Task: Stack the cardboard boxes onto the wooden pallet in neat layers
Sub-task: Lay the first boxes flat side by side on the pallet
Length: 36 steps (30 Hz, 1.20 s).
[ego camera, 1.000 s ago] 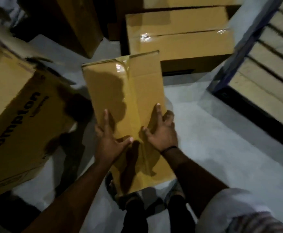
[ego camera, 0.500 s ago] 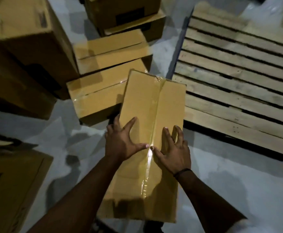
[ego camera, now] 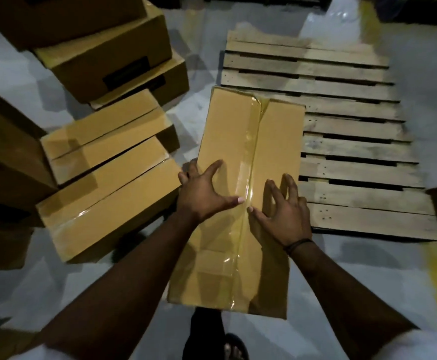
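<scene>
Swinging rightward over the last half second, the long tan cardboard box [ego camera: 227,141] is now reaching out over the left side of the weathered slatted wooden pallet [ego camera: 347,154], where a moment ago its far end was only drawing level with that edge. The pallet is also lying more squarely ahead than it was.

Nearest the camera, a dark sandalled foot [ego camera: 234,346] is showing on the pale grey concrete floor [ego camera: 355,294] beneath the box's near end, so the box is apparently being carried clear of the floor. Above it the left hand [ego camera: 202,196] is gripping the box, fingers hooking over its left edge and thumb lying by the clear tape seam. The right hand [ego camera: 282,216], wearing a dark wristband [ego camera: 296,245], is clutching the top face with bent fingers spreading toward the right edge.

To the left, flat tan cartons [ego camera: 108,211] are waiting in a loose stack, with larger brown cartons [ego camera: 103,55] sitting behind them. Farther out, every visible slat is lying bare, so this is probably becoming the first box of the bottom layer, and squaring it into a corner is looking like the sensible next move.
</scene>
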Each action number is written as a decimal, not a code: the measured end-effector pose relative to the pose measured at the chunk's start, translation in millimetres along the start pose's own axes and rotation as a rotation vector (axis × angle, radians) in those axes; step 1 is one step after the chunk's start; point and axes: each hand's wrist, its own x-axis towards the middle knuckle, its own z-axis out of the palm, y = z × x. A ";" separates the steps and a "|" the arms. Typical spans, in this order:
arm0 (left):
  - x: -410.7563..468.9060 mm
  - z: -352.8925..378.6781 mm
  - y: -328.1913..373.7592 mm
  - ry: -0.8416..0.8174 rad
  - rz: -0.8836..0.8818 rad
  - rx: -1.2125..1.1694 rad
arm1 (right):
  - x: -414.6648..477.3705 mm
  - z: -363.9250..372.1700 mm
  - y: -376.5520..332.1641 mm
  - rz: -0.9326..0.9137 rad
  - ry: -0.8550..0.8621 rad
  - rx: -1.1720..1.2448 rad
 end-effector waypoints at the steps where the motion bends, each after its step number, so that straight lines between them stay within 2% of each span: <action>1: 18.4 3.3 5.1 -0.007 -0.002 -0.005 | 19.2 -1.0 5.5 0.009 -0.003 -0.014; 10: 174.8 16.5 24.3 -0.064 -0.024 -0.081 | 182.0 5.7 22.1 0.028 -0.113 -0.019; 13: 220.6 13.4 14.9 -0.161 -0.018 -0.129 | 225.0 13.4 20.9 0.056 -0.215 0.089; 17: 244.2 22.4 -15.0 -0.498 0.104 0.206 | 246.5 24.4 13.5 0.108 -0.428 0.107; 19: 229.6 33.5 -27.0 -0.558 0.114 0.397 | 238.4 29.3 8.1 0.110 -0.510 0.047; 22: 192.7 49.9 -38.2 -0.416 0.085 0.443 | 208.3 43.0 11.0 0.114 -0.568 0.028; 26: 147.4 72.8 -67.2 -0.350 -0.136 0.278 | 159.1 59.6 25.8 0.010 -0.602 -0.014; 29: 111.6 85.7 -82.4 -0.324 -0.091 0.202 | 121.8 72.3 34.8 -0.039 -0.555 0.023; 32: 86.2 87.7 -84.5 -0.187 -0.107 0.084 | 97.2 78.4 43.8 -0.079 -0.457 0.070; 34: 77.4 87.0 -85.8 -0.097 -0.104 0.016 | 91.7 76.6 48.3 -0.030 -0.423 0.119; 36: 74.9 84.8 -87.0 -0.084 -0.132 -0.019 | 93.6 74.7 50.2 0.036 -0.420 0.179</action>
